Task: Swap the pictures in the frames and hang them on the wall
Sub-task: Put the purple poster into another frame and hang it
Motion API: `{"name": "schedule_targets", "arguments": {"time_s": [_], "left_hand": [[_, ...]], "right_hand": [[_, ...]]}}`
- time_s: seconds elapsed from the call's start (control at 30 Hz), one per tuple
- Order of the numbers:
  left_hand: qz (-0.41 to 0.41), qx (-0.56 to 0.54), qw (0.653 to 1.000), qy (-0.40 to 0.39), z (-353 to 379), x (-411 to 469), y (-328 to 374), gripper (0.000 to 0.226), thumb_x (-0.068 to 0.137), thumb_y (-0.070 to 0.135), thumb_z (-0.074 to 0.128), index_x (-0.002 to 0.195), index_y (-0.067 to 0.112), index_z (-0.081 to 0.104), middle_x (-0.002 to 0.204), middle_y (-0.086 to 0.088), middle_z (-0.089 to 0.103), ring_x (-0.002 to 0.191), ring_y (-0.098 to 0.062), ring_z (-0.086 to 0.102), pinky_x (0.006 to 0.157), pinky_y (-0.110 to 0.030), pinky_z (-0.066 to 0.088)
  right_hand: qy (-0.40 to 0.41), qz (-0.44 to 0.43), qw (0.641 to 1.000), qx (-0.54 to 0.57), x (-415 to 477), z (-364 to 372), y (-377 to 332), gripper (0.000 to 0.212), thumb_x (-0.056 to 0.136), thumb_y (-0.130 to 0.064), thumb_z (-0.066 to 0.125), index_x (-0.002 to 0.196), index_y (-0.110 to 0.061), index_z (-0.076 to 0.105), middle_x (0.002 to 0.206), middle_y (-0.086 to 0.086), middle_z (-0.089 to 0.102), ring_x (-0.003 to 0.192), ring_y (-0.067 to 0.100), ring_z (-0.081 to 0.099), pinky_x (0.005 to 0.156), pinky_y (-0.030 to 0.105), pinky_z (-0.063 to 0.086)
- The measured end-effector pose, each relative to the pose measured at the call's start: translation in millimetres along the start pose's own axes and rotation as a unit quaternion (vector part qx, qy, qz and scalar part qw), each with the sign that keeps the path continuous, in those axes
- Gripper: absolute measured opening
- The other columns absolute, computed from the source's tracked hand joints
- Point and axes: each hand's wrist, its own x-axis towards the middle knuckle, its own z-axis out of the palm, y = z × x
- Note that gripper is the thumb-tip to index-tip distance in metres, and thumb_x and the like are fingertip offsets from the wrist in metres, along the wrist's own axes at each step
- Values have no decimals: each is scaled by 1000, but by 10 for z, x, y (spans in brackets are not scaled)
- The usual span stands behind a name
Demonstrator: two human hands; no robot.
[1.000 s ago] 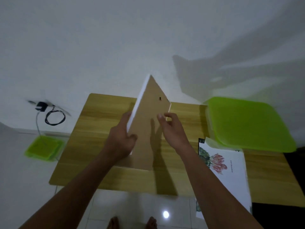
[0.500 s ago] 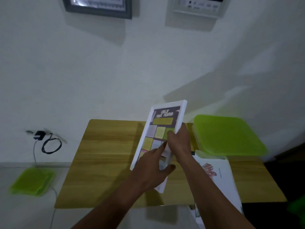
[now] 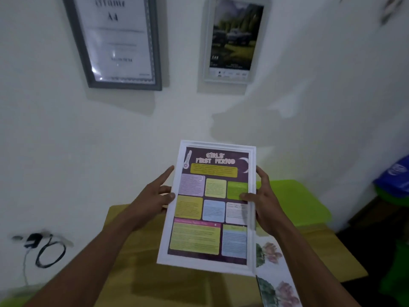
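1. White frame (image 3: 167, 231) is in the air, held in front of the wall and above the middle of the wooden table (image 3: 132, 273). It stands in portrait position, its front toward the camera and its top leaning away toward the wall.
2. Inside the frame is a dark purple poster (image 3: 210, 207) with coloured text boxes and the title "Girls' First Period".
3. The left hand (image 3: 150, 202) holds the left edge of the frame: the thumb lies on the front border, the index finger points straight up along the edge, and the other fingers go behind.
4. The right hand (image 3: 265, 207) grips the right edge, with the thumb across the front on a green box and the fingers curled behind.
5. A flower print (image 3: 276, 280) lies at the right near corner of the table, partly under the frame's lower right corner in this view.
6. A green lid (image 3: 296, 202) lies at the far right corner.
7. On the wall above hang a dark grey frame (image 3: 126, 84) with a sheet marked "A4" and, to its right, a pale frame (image 3: 228, 78) with a landscape picture.
8. A black cable (image 3: 51, 253) hangs low on the wall at the left.
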Motion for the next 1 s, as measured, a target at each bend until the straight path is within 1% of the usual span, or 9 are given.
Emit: {"name": "schedule_targets", "arguments": {"time_s": [0.1, 0.17, 0.23, 0.43, 0.67, 0.8, 0.87, 0.93, 1.0], "left_hand": [[52, 1, 998, -42, 21, 25, 414, 76, 93, 9, 61, 144, 53, 26, 108, -6, 69, 100, -25, 69, 82, -43, 58], [80, 11, 995, -61, 90, 86, 688, 80, 92, 5, 60, 145, 53, 23, 107, -7, 70, 99, -25, 69, 80, -44, 59], [117, 30, 990, -72, 197, 164, 979, 86, 90, 2, 59, 145, 55, 20, 107, -6, 70, 99, -25, 69, 78, -43, 59], [213, 72, 968, -107, 649, 480, 1838, 96, 86, 1, 63, 144, 60, 13, 114, -1, 66, 101, -21, 68, 72, -38, 60], [288, 120, 948, -59, 1392, 1075, 2538, 102, 84, 8, 71, 143, 62, 8, 123, 2, 57, 110, -18, 59, 70, -38, 61], [311, 150, 938, 14, 1864, 1448, 2839, 103, 85, 10, 71, 147, 56, 3, 126, 12, 54, 110, -6, 53, 80, -39, 59], [308, 155, 938, 45, 2060, 1641, 2941, 103, 85, 12, 72, 149, 52, 2, 121, 16, 54, 106, -3, 54, 80, -35, 58], [305, 163, 935, 75, 2246, 1838, 3049, 102, 85, 14, 71, 149, 51, 0, 119, 21, 51, 104, 2, 52, 74, -24, 54], [300, 157, 936, 98, 2408, 2022, 3149, 103, 86, 12, 70, 148, 52, 0, 116, 24, 51, 102, 3, 52, 69, -17, 51]], "right_hand": [[15, -43, 999, 2, -21, -135, -301, 83, 87, 13, 58, 146, -42, 38, 114, 12, 72, 104, 37, 68, 89, 55, 56], [22, -75, 997, 5, -40, -251, -527, 84, 89, 12, 57, 151, -40, 33, 123, 7, 70, 110, 34, 67, 94, 51, 54], [44, -107, 993, 7, -62, -400, -742, 86, 91, 10, 58, 153, -40, 28, 124, 6, 69, 110, 33, 67, 93, 50, 55], [75, -173, 982, -4, -27, -1077, -1392, 84, 92, 4, 61, 151, -46, 30, 125, 11, 67, 112, 34, 66, 92, 55, 54], [77, -213, 969, -95, 351, -2013, -2065, 96, 86, 8, 66, 150, -51, 25, 117, 14, 68, 104, 25, 70, 87, 45, 58], [80, -249, 956, -135, 794, -2499, -2377, 94, 83, 6, 71, 145, -50, 29, 117, 10, 65, 108, 22, 66, 89, 48, 57], [74, -263, 949, -156, 1028, -2704, -2502, 92, 83, 4, 71, 144, -51, 28, 117, 10, 62, 109, 23, 63, 89, 50, 57], [62, -272, 945, -170, 1266, -2908, -2628, 92, 84, 1, 72, 145, -51, 26, 116, 11, 60, 108, 24, 63, 89, 49, 57], [50, -285, 940, -180, 1491, -3081, -2756, 90, 86, -4, 72, 147, -51, 25, 118, 6, 60, 109, 21, 62, 88, 45, 57]]}}
